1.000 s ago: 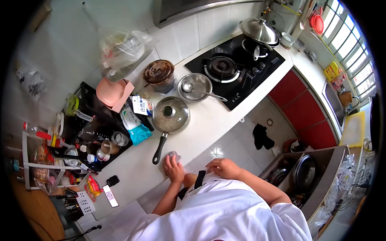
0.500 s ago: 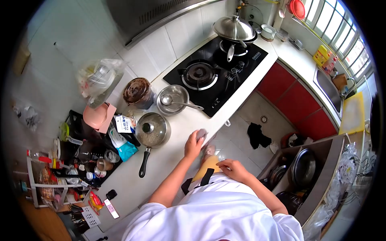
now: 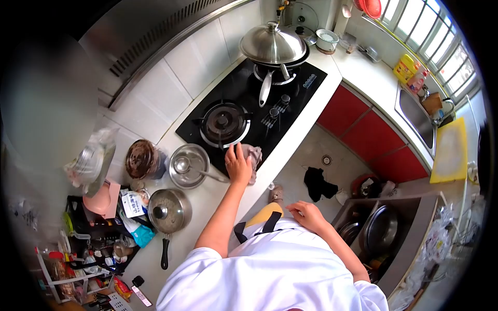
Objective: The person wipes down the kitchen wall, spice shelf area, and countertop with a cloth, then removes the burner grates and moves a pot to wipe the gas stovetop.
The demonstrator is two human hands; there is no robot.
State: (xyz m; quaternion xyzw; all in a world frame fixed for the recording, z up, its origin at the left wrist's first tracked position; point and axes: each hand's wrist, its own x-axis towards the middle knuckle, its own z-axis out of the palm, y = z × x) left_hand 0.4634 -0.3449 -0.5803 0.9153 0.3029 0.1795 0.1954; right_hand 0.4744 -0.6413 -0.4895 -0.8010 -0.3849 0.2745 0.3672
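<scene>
My left hand (image 3: 238,166) is closed on a greyish-purple cloth (image 3: 254,155) at the front left part of the black gas stove (image 3: 277,127). The cloth hangs down past the fingers over the white counter strip. Just beyond the fingertips is the bare left burner (image 3: 223,122). My right hand (image 3: 307,214) hovers in front of my body, fingers loosely apart, with nothing visible in it. Left of my left hand is a steel bowl (image 3: 181,181) with a ladle (image 3: 199,171) lying in it.
A wok with a steel lid (image 3: 272,44) covers the far burner, its handle pointing toward me. A lidded saucepan (image 3: 174,210) and a brown-topped tub (image 3: 142,159) stand on the left counter. The sink (image 3: 415,114) is far right; an open cabinet (image 3: 410,220) holds pans.
My left hand has moved with the cloth from the counter's front edge forward onto the stove. The view has turned somewhat to the right. My right hand stays near my body.
</scene>
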